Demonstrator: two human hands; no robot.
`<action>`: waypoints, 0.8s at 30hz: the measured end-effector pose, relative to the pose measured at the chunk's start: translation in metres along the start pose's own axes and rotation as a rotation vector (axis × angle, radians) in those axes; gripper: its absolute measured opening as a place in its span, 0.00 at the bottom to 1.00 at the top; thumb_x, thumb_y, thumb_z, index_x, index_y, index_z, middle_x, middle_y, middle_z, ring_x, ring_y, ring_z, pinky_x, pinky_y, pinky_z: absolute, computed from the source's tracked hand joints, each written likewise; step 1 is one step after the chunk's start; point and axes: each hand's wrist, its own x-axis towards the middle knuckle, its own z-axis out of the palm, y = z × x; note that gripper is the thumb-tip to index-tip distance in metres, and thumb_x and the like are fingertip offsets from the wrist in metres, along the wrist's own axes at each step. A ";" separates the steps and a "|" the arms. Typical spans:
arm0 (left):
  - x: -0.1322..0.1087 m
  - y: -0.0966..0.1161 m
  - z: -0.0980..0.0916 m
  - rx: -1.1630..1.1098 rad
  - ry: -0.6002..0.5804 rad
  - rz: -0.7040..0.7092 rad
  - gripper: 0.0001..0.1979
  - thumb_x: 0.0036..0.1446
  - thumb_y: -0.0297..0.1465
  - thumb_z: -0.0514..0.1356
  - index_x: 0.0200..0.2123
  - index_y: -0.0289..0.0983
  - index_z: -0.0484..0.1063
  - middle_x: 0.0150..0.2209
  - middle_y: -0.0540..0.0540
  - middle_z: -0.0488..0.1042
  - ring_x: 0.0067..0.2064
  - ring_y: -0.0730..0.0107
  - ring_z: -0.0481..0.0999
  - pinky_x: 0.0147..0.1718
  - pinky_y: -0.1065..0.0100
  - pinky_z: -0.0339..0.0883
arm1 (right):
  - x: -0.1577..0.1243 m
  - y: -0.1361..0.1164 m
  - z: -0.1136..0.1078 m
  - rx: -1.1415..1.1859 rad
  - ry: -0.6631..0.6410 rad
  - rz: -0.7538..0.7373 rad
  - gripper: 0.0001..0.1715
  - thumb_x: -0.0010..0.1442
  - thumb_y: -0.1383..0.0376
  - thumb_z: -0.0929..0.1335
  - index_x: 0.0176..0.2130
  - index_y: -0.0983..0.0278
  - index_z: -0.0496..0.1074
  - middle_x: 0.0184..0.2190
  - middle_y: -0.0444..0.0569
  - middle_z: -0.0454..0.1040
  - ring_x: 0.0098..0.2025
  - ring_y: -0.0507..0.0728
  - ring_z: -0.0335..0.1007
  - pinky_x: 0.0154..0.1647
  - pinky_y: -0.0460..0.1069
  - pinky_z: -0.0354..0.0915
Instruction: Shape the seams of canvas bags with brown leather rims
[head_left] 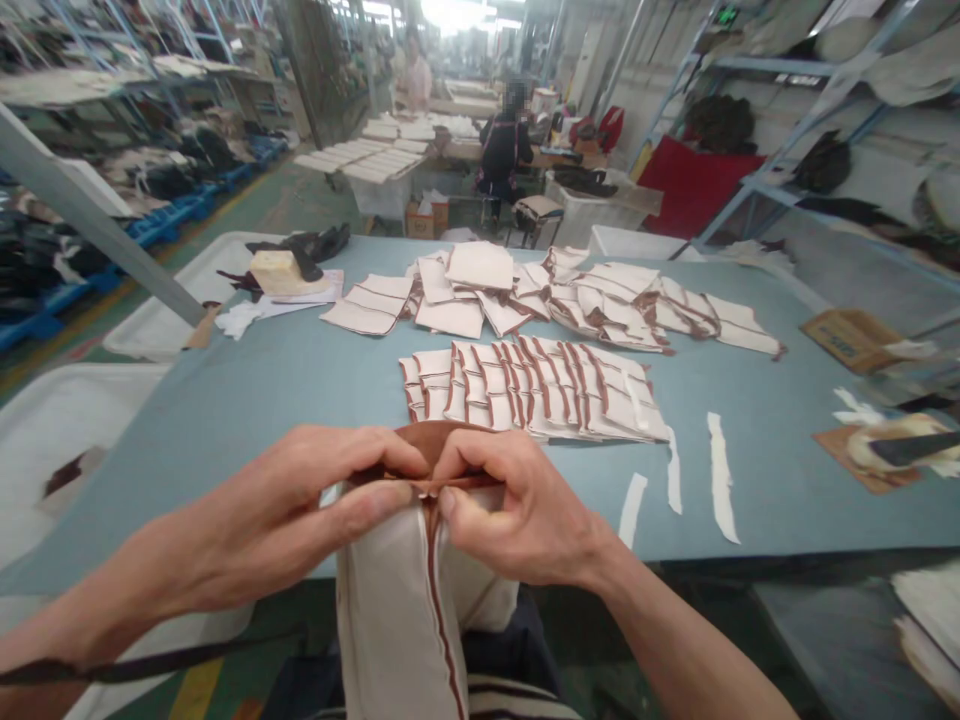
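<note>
A cream fabric piece [390, 610] with brown trim and a brown lining hangs over the table's front edge, in front of my lap. Its brown upper edge is pinched between the thumb and fingers of my left hand [322, 500]. Right beside it, my right hand [502, 500] pinches the same edge, thumb below and fingers curled above. Both sets of fingertips nearly meet over the brown strip running down the piece. Just beyond my hands lies a row of overlapping cream panels [525, 385] with brown edging.
A loose heap of cream pieces [480, 268] spreads along the back of the blue-green table [285, 385]. White strips [721, 480] lie at right, near a tape roll [885, 445] and a cardboard box [847, 338]. A yellowish block [275, 273] sits back left. A person [506, 150] sits beyond.
</note>
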 end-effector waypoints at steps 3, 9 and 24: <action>0.003 0.000 -0.002 0.079 -0.059 0.070 0.15 0.81 0.30 0.51 0.40 0.40 0.74 0.30 0.55 0.76 0.30 0.74 0.76 0.31 0.73 0.64 | -0.005 -0.004 0.001 -0.095 0.017 -0.052 0.06 0.52 0.72 0.65 0.27 0.62 0.67 0.23 0.38 0.68 0.25 0.48 0.60 0.27 0.44 0.54; 0.002 -0.022 0.020 0.394 0.134 0.318 0.19 0.82 0.30 0.50 0.33 0.41 0.66 0.24 0.54 0.68 0.24 0.69 0.66 0.25 0.64 0.54 | -0.003 0.008 0.003 -0.085 0.034 -0.024 0.04 0.53 0.70 0.65 0.27 0.61 0.67 0.21 0.36 0.64 0.22 0.48 0.56 0.25 0.45 0.53; 0.006 -0.001 0.003 0.045 -0.023 0.138 0.15 0.71 0.24 0.56 0.29 0.41 0.62 0.23 0.58 0.59 0.23 0.75 0.57 0.24 0.68 0.50 | -0.001 0.007 -0.014 -0.364 -0.120 -0.245 0.01 0.63 0.67 0.71 0.36 0.62 0.74 0.30 0.43 0.78 0.33 0.53 0.72 0.37 0.49 0.61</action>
